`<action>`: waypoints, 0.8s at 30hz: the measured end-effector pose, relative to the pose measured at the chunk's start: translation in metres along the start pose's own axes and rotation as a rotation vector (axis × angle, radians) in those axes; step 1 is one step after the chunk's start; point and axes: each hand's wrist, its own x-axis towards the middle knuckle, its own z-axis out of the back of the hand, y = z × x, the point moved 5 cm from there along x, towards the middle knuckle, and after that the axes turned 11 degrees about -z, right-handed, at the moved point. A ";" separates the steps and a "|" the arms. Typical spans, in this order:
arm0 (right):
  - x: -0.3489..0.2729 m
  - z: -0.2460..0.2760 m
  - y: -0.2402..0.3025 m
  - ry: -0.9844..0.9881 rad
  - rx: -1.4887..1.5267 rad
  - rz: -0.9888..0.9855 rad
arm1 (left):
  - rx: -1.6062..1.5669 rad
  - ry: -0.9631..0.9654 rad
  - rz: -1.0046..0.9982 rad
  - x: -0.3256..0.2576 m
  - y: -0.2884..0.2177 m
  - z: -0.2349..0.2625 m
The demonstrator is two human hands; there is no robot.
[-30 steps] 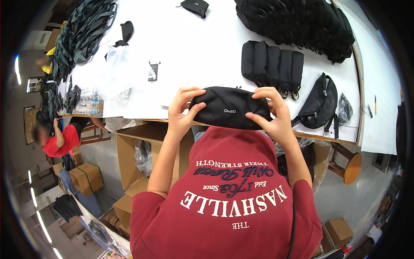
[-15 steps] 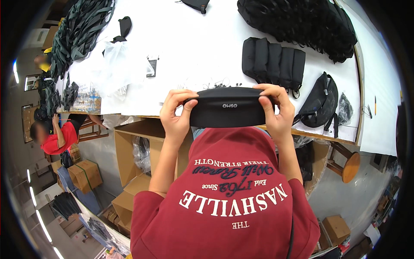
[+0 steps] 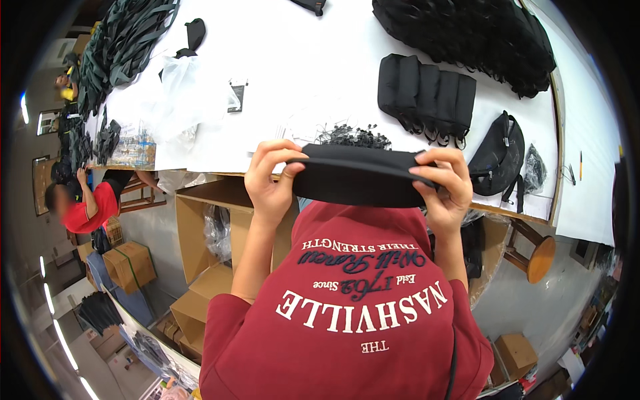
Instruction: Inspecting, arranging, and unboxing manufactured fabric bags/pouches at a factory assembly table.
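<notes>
My left hand (image 3: 270, 179) pinches one end of a long black fabric pouch (image 3: 360, 179), thumb against fingers. At the other end, my right hand (image 3: 445, 185) grips its edge in the same way. The pouch is held level between both hands at the table's near edge, in front of my red shirt, and its narrow seamed side shows. Just beyond it lies a heap of small black pieces (image 3: 353, 136), partly hidden by the pouch. A black waist bag (image 3: 497, 153) lies to the right of my right hand.
Stacked black padded pouches (image 3: 427, 97) and a large black pile (image 3: 467, 37) occupy the white table's (image 3: 287, 73) far right. Dark straps (image 3: 127, 53) and clear plastic bags (image 3: 179, 100) lie left. Below are open cardboard boxes (image 3: 200, 233) and a wooden stool (image 3: 540, 260). A person in red (image 3: 93, 207) sits left.
The pouch has tipped so its printed face no longer shows. My right hand has shifted a little right and down, and more of the small black pieces is visible.
</notes>
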 end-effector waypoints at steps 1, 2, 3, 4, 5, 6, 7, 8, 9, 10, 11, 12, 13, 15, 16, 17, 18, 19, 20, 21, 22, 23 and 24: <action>-0.004 0.004 -0.002 0.048 0.000 -0.003 | 0.009 0.051 -0.020 -0.004 -0.006 -0.001; -0.007 0.009 -0.003 0.095 0.000 -0.007 | 0.016 0.103 -0.038 -0.009 -0.012 -0.001; -0.010 0.010 -0.001 0.177 -0.074 -0.025 | -0.021 0.129 -0.045 -0.016 -0.016 0.002; -0.019 0.008 -0.002 0.319 -0.040 -0.209 | -0.088 0.192 0.005 -0.023 -0.019 0.005; -0.026 0.006 0.003 0.420 -0.032 -0.264 | -0.180 0.259 0.069 -0.028 -0.021 0.007; -0.032 0.004 0.007 0.523 -0.023 -0.319 | -0.273 0.325 0.134 -0.030 -0.026 0.010; -0.034 0.007 0.012 0.573 0.039 -0.334 | -0.336 0.384 0.225 -0.029 -0.036 0.014; -0.033 0.011 0.020 0.581 0.101 -0.335 | -0.414 0.432 0.263 -0.023 -0.044 0.016; -0.037 0.013 0.019 0.522 0.157 -0.423 | -0.439 0.469 0.248 -0.015 -0.049 0.019; -0.040 0.014 0.018 0.479 0.220 -0.500 | -0.447 0.493 0.233 -0.010 -0.058 0.022; -0.042 0.009 0.018 0.379 0.282 -0.616 | -0.381 0.453 0.298 -0.011 -0.057 0.024; -0.042 0.007 0.020 0.349 0.250 -0.721 | -0.437 0.356 0.592 -0.013 -0.061 0.019; -0.039 0.006 0.023 0.328 0.290 -0.815 | -0.377 0.439 0.632 -0.012 -0.060 0.018; -0.037 0.007 0.022 0.303 0.327 -0.909 | -0.320 0.524 0.671 -0.007 -0.057 0.019; -0.034 0.008 0.022 0.385 0.176 -0.842 | -0.296 0.628 0.616 -0.004 -0.059 0.017; -0.032 0.007 0.022 0.461 0.026 -0.771 | -0.270 0.733 0.559 -0.003 -0.062 0.015; -0.030 0.007 0.023 0.462 0.026 -0.770 | -0.270 0.732 0.559 -0.001 -0.063 0.014; -0.028 0.007 0.026 0.484 -0.068 -0.723 | -0.223 0.743 0.522 0.003 -0.065 0.012; -0.025 0.007 0.028 0.504 -0.161 -0.675 | -0.176 0.754 0.484 0.005 -0.067 0.011; -0.022 0.007 0.030 0.502 -0.161 -0.674 | -0.175 0.756 0.483 0.006 -0.067 0.010; -0.019 0.008 0.032 0.504 -0.250 -0.637 | -0.137 0.760 0.449 0.006 -0.069 0.010; -0.017 0.008 0.034 0.505 -0.339 -0.600 | -0.098 0.763 0.415 0.007 -0.070 0.010; -0.016 0.009 0.035 0.502 -0.338 -0.600 | -0.098 0.766 0.413 0.007 -0.070 0.010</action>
